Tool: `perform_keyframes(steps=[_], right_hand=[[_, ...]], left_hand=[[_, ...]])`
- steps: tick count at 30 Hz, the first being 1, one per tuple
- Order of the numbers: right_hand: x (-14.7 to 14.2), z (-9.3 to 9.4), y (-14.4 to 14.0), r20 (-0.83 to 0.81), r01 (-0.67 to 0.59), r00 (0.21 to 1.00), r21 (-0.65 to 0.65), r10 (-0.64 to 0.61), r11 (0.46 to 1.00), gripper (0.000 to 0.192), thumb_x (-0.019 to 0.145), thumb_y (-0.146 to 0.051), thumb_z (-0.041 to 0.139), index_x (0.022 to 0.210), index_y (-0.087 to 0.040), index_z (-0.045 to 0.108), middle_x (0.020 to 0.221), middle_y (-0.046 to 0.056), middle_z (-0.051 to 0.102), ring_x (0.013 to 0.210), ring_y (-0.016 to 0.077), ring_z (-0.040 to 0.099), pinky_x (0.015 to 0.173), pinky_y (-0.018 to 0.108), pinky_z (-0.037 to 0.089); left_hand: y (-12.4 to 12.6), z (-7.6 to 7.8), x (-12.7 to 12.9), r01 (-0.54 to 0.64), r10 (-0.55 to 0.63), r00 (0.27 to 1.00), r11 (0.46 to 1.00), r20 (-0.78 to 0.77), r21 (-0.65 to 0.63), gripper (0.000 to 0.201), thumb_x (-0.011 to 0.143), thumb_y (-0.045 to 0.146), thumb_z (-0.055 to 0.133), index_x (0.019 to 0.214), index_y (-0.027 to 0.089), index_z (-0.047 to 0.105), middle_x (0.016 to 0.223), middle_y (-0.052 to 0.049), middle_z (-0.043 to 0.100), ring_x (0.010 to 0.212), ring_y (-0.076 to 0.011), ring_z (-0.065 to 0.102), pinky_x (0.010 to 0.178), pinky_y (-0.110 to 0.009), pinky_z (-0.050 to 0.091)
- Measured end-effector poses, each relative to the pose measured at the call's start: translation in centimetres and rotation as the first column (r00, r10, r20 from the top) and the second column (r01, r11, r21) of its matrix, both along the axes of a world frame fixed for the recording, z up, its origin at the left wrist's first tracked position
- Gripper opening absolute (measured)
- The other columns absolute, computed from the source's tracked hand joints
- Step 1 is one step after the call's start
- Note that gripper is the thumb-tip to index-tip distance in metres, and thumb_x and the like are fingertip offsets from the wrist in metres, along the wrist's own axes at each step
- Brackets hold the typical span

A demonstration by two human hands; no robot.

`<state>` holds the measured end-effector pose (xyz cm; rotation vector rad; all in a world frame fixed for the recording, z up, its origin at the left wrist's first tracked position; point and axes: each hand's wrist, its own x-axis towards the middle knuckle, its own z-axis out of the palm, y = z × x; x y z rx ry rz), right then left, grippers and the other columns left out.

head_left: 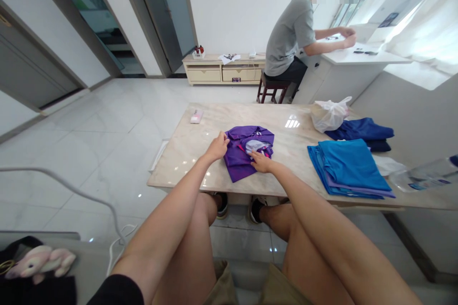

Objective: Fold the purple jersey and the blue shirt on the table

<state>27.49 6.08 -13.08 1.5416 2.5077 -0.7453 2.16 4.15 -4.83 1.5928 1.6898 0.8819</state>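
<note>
A purple garment (pixel 240 167), partly folded, lies on the marble-look table in front of me, with a grey and pink printed part (pixel 258 146) showing near its middle. My left hand (pixel 217 147) pinches the garment's left edge, its fingers closed on the fabric. My right hand (pixel 262 161) rests on the lower right of the garment beside the printed part, fingers stretched out and nothing gripped in them. Some of the cloth under the right hand is hidden.
Folded blue clothes (pixel 352 167) are stacked on the table (pixel 186 167) at right, near a dark blue garment (pixel 361 129), a white plastic bag (pixel 329 115) and a clear bottle (pixel 424 176). A small pink packet (pixel 196 116) lies far left. Another person (pixel 289 33) sits at a white desk.
</note>
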Motion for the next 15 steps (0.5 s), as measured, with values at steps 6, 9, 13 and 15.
perform_keyframes(steps=[6,9,13,15], right_hand=[[4.2,0.1,1.6,0.152,0.264,0.955,-0.038,-0.255,0.964,0.063,0.110,-0.039,0.050,0.166,-0.010,0.056,0.171,0.028,0.050,0.164,0.0412,0.044,0.134,0.053,0.035],[6.0,0.8,1.7,0.221,0.383,0.903,-0.027,-0.368,0.923,0.065,0.107,-0.044,0.056,0.161,-0.009,0.060,0.155,0.033,0.063,0.149,0.0458,0.060,0.125,0.060,0.044],[6.4,1.5,0.8,0.249,0.515,0.824,0.046,-0.509,0.856,0.084,0.104,-0.043,0.066,0.171,-0.002,0.037,0.154,0.035,0.062,0.143,0.0424,0.066,0.117,0.051,0.052],[5.9,1.6,0.2,0.226,0.461,0.856,0.073,-0.465,0.885,0.091,0.102,-0.041,0.070,0.174,-0.002,0.029,0.151,0.034,0.065,0.139,0.0404,0.069,0.114,0.048,0.053]], left_hand=[[-2.9,-2.4,0.0,0.312,-0.310,0.945,0.774,0.100,-0.551,0.039,0.052,0.014,0.096,0.064,0.027,0.061,0.054,0.002,0.064,0.050,-0.0236,0.064,0.056,-0.036,0.058],[-3.1,-2.5,1.1,0.488,-0.444,0.861,0.582,0.248,-0.650,0.036,0.063,0.031,0.100,0.077,0.024,0.068,0.066,-0.004,0.075,0.060,-0.0244,0.074,0.064,-0.035,0.062],[-2.0,-2.1,2.6,0.485,-0.614,0.786,0.533,0.078,-0.693,0.029,0.098,0.048,0.075,0.097,0.020,0.069,0.082,-0.008,0.082,0.078,-0.0223,0.081,0.076,-0.030,0.062],[-1.5,-2.0,3.1,0.430,-0.653,0.741,0.641,-0.158,-0.635,0.024,0.101,0.042,0.069,0.101,0.018,0.071,0.089,-0.010,0.084,0.086,-0.0235,0.082,0.079,-0.029,0.061]])
